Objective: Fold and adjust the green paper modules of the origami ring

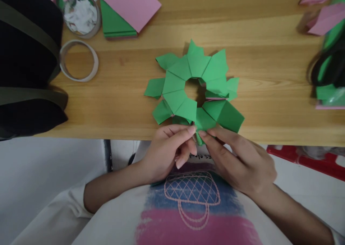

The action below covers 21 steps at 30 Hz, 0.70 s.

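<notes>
head view: pinching the near edge of a green paper ring (175,81) between thumb and fingertips of the left hand (164,148), likewise with the right hand (242,160) just beside, mid-scene at the near edge of the wooden table (275,112). to the left, a pale roll (93,63); farther, a pink sheet (132,2) over green sheets (115,23).

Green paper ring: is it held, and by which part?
Yes, the left hand and right hand hold the green paper ring by its edge nearest the body.
</notes>
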Available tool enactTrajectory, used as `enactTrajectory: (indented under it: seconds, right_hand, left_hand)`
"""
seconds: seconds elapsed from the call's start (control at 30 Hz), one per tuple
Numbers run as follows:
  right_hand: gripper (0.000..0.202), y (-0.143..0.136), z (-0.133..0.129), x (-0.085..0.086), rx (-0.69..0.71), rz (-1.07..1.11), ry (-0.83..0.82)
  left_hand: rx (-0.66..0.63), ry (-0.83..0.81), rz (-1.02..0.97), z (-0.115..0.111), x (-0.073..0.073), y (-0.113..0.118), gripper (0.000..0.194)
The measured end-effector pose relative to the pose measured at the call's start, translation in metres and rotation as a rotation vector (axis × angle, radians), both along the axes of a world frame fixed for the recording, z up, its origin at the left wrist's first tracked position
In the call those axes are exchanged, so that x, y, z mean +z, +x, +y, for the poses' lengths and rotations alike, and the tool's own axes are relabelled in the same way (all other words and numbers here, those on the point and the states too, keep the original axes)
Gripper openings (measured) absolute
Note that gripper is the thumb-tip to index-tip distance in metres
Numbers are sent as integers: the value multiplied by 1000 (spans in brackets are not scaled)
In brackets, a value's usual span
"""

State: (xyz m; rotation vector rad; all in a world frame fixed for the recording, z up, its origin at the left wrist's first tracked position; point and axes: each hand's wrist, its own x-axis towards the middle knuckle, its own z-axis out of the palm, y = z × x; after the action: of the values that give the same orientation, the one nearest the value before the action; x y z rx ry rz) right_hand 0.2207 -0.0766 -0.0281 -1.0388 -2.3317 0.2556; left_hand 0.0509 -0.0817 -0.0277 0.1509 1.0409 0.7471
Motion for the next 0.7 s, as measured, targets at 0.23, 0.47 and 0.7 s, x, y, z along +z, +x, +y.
enactTrajectory:
  seconds: [0.23,0.47,0.7]
  right_hand:
    - [18,-2,1,-1,-23,8,15]
    - [14,2,1,-3,10,-62,78]
    - [16,4,-1,-5,27,-49,113]
  left_hand:
    - [8,48,-32,-1,-4,-2,38]
    - [34,37,-33,1,-5,0,28]
    - [9,39,-16,2,-3,-1,30]
